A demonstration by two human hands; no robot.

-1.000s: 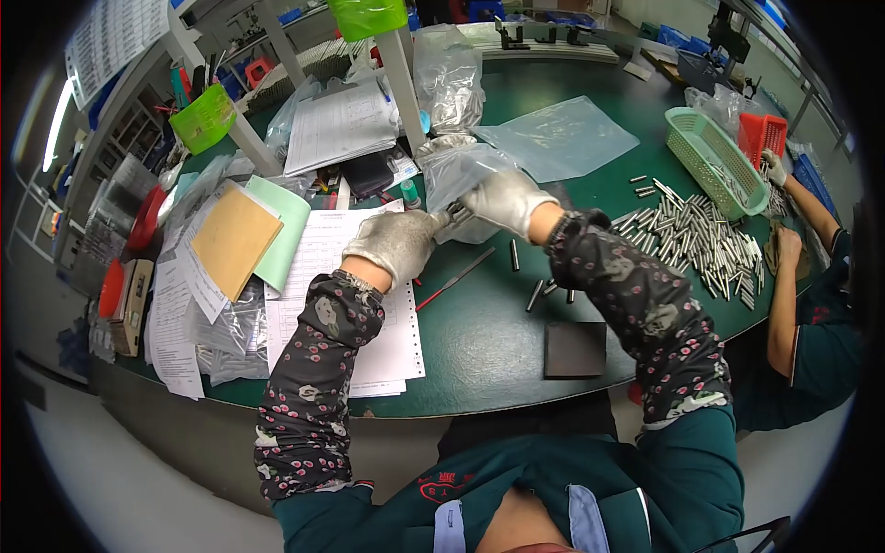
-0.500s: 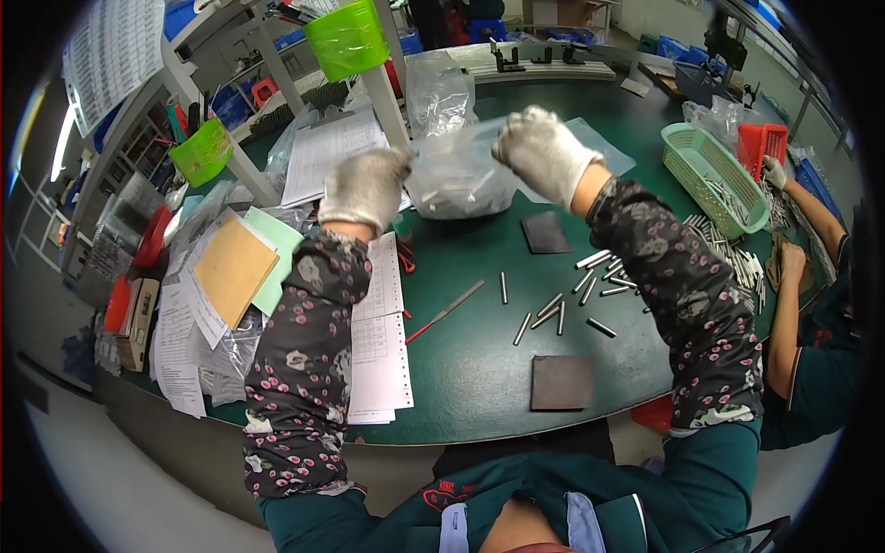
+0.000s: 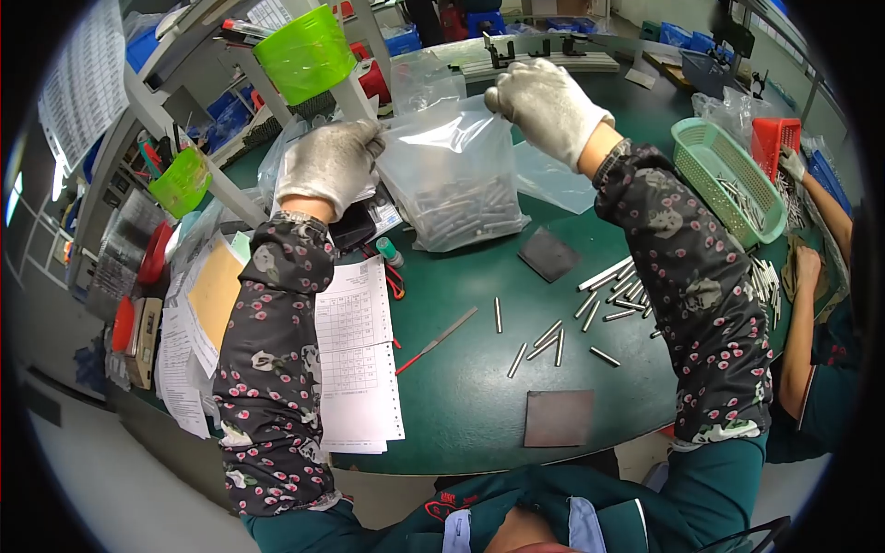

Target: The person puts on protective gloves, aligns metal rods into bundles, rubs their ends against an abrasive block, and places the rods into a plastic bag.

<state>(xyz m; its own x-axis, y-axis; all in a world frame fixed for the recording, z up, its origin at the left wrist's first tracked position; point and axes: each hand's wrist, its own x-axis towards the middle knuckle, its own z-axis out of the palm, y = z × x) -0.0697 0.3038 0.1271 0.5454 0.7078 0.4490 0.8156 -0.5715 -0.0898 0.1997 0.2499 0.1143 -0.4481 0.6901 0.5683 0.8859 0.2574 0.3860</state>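
Observation:
A clear plastic bag (image 3: pixel 447 175) stands on the green table, its lower part full of short metal pins (image 3: pixel 470 210). My left hand (image 3: pixel 330 168), in a whitish glove, has its fingers closed at the bag's upper left corner. At the upper right corner my right hand (image 3: pixel 546 106), gloved too, pinches the plastic. Between both hands the top of the bag is stretched wide. Loose metal pins (image 3: pixel 604 357) lie to the right, nearer me. Another flat plastic bag (image 3: pixel 558 180) rests behind, below my right hand.
Two dark square pads (image 3: pixel 559 419) lie on the table (image 3: pixel 461 405). A file with a red handle (image 3: pixel 438 341) is beside printed sheets (image 3: pixel 355 369). A green basket (image 3: pixel 728 175) holds pins at the right, where a co-worker's gloved hand (image 3: pixel 792 164) is by a red basket (image 3: pixel 772 143).
The bag's top has been pulled up and spread taut. My left hand moved left and my right hand rose slightly, and the pins in the bag show more clearly. The view shifted somewhat.

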